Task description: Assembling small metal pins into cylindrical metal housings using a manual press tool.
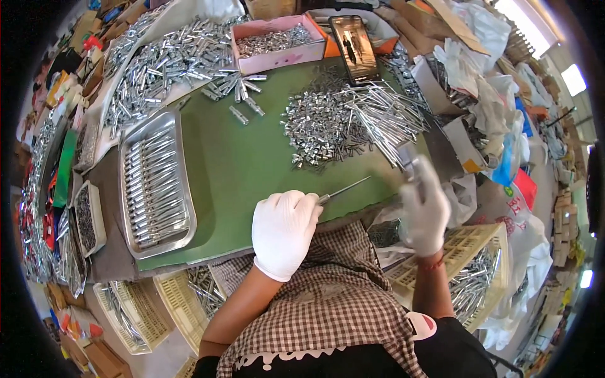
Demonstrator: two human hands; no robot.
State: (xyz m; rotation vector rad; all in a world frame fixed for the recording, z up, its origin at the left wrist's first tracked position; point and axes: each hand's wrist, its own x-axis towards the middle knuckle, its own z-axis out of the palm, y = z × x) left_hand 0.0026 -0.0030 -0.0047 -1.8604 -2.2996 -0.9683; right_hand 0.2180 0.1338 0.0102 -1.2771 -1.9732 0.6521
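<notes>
My left hand (285, 230), in a white glove, is closed around a slim metal piece with a thin rod (345, 189) that points to the upper right. The fingers hide its thicker end. My right hand (425, 208), also gloved in white, is smeared by motion over the table's right edge. By its fingertips is a blurred shiny metal bit (408, 153); I cannot tell if it is held. Beyond it lies a heap of thin metal rods (386, 116), beside a pile of small metal fittings (321, 129). At the left, a steel tray (189, 233) carries a row of metal assemblies with rods.
A pink box (268, 62) of small parts and a phone (354, 49) stand at the back of the green tabletop (236, 170). Silver tubular parts (170, 66) are heaped at the back left. Cream plastic baskets (416, 271) of metal parts stand below the table edge.
</notes>
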